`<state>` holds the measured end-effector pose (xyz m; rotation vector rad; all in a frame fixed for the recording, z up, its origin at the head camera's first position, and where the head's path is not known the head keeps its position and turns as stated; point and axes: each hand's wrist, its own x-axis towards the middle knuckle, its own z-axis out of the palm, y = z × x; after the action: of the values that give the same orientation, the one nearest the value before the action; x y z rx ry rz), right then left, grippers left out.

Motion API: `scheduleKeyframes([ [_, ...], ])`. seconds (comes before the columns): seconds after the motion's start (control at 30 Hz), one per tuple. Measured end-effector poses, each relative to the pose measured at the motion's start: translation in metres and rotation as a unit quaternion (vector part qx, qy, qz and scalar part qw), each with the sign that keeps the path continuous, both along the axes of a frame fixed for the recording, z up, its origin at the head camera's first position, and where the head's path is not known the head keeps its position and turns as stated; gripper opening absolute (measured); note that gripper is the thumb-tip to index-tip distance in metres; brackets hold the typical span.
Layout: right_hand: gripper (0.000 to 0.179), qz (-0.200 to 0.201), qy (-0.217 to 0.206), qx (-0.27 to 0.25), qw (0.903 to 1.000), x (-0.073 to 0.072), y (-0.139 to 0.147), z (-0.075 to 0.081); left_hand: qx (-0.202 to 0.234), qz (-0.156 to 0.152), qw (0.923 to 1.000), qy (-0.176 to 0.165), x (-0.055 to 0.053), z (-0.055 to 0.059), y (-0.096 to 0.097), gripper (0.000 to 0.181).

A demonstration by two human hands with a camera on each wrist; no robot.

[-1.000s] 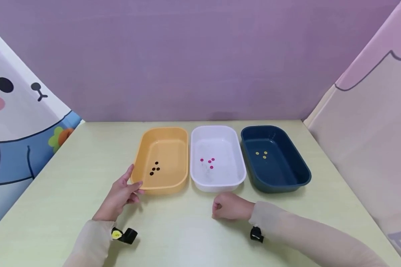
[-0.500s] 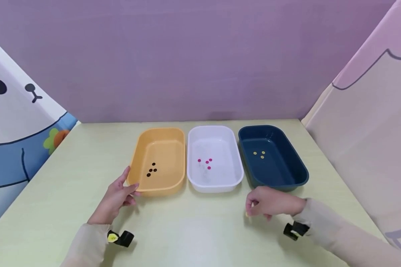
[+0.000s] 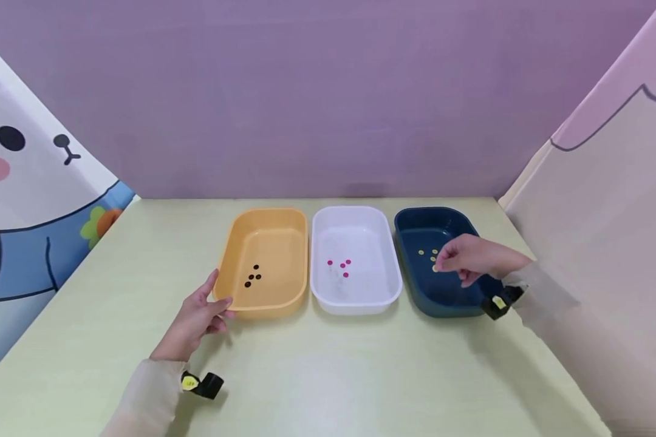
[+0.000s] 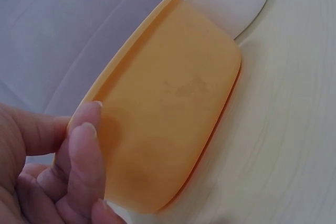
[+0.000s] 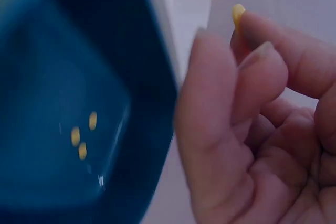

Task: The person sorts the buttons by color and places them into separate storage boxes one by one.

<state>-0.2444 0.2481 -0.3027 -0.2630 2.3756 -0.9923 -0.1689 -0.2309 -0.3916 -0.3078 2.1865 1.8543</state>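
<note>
My left hand grips the near left corner of an orange tray, thumb at the rim; in the left wrist view several fingers lie against its outer wall. Several black buttons lie in that tray. Over the navy tray is my right hand, pinching a small yellow button between thumb and forefinger. Three other yellow buttons rest on the navy tray's floor. The right hand hides part of that tray in the head view.
A white tray stands between the two others, with several pink buttons in it. All three trays sit in a row on a pale table. A purple backdrop rises behind, with printed cloth at both sides.
My right hand has moved right from in front of the white tray, then up and over the navy tray, with the yellow button. The left hand keeps its grip on the orange tray.
</note>
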Motion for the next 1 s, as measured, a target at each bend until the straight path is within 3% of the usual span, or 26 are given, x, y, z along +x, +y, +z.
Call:
scheduleKeyframes([
  [0.2,0.019,0.003,0.016,0.05,0.9986,-0.034,0.005,-0.008,0.002,0.004,1.0,0.002,0.0,0.002,-0.002,0.077],
  [0.47,0.02,-0.017,-0.018,0.07,0.9972,-0.069,0.004,-0.021,-0.004,0.014,0.9999,-0.004,0.003,0.003,-0.002,0.077],
  [0.7,0.013,0.004,0.001,0.132,0.9913,-0.081,0.018,-0.04,-0.011,0.005,0.9999,0.008,-0.005,0.004,0.004,0.076],
  [0.87,0.015,-0.003,0.0,0.135,0.9908,-0.08,0.03,-0.058,-0.017,0.006,0.9998,-0.002,-0.009,0.002,0.008,0.076],
  [1.0,0.016,-0.01,-0.001,0.135,0.9908,-0.079,0.035,-0.072,-0.013,0.007,0.9999,-0.005,-0.006,-0.002,0.01,0.076],
])
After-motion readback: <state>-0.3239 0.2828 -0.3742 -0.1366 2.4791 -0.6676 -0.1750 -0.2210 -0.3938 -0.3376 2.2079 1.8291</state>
